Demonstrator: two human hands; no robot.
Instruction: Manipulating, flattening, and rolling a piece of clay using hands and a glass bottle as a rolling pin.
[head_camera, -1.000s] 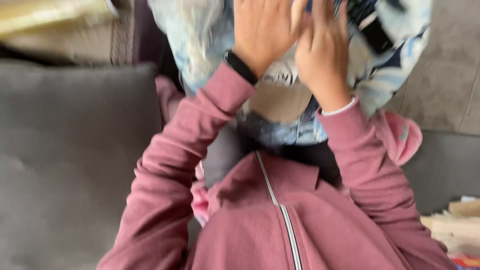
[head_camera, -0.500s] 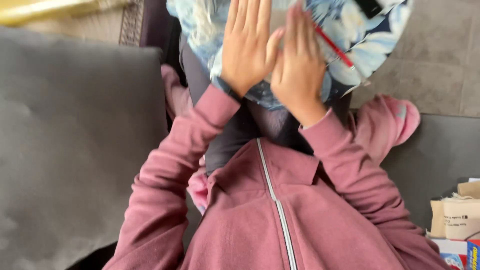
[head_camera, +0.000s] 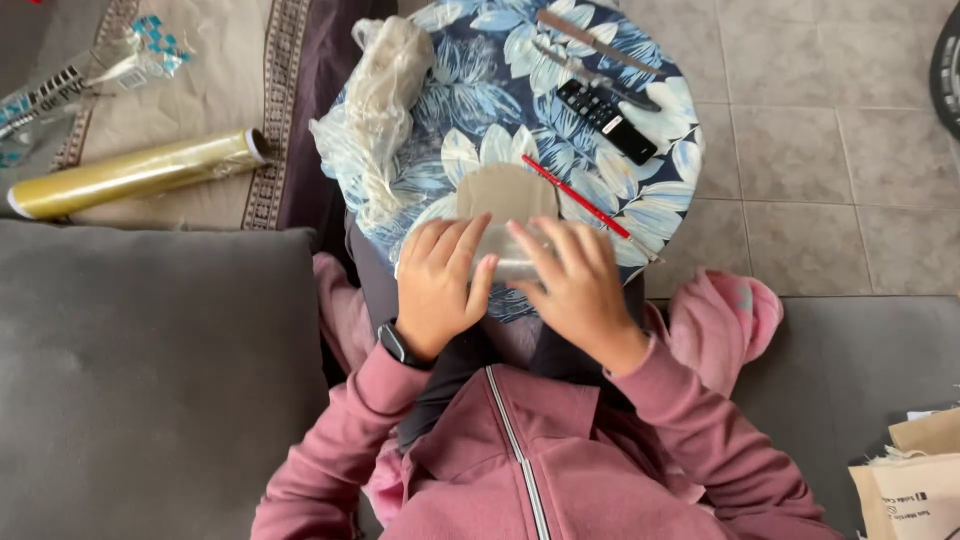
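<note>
Left hand: the left hand (head_camera: 437, 287) is laid flat, fingers together and extended, on the near edge of the cardboard piece; nothing is seen gripped, and a dark watch is worn at the wrist.
Right hand: the right hand (head_camera: 572, 285) is spread with fingers slightly fanned, pressed onto a clear film sheet (head_camera: 510, 255) lying over the lower part of the cardboard; no closed grasp is seen.
Cardboard piece: a tan, rounded cardboard piece (head_camera: 508, 192) is placed on the near part of the tray, its lower end covered by both hands.
Tray: a round tray with a blue and white leaf pattern (head_camera: 470, 100) is rested on the person's lap.
Red stick: a thin red pencil-like stick (head_camera: 575, 196) is laid diagonally, just beside the cardboard on its right.
Remote control: a black remote control (head_camera: 606, 121) is set on the far right part of the tray.
Cutting tools: two slim metal tools (head_camera: 585, 55) are laid near the far rim, beyond the remote.
Plastic bag: a crumpled clear bag with grey contents (head_camera: 375, 105) is placed at the tray's left edge.
Foil roll: a gold-coloured roll (head_camera: 135, 173) is lying on the rug, well apart to the left.
Seat: a grey sofa cushion (head_camera: 150, 380) is seen to the left of the person.
</note>
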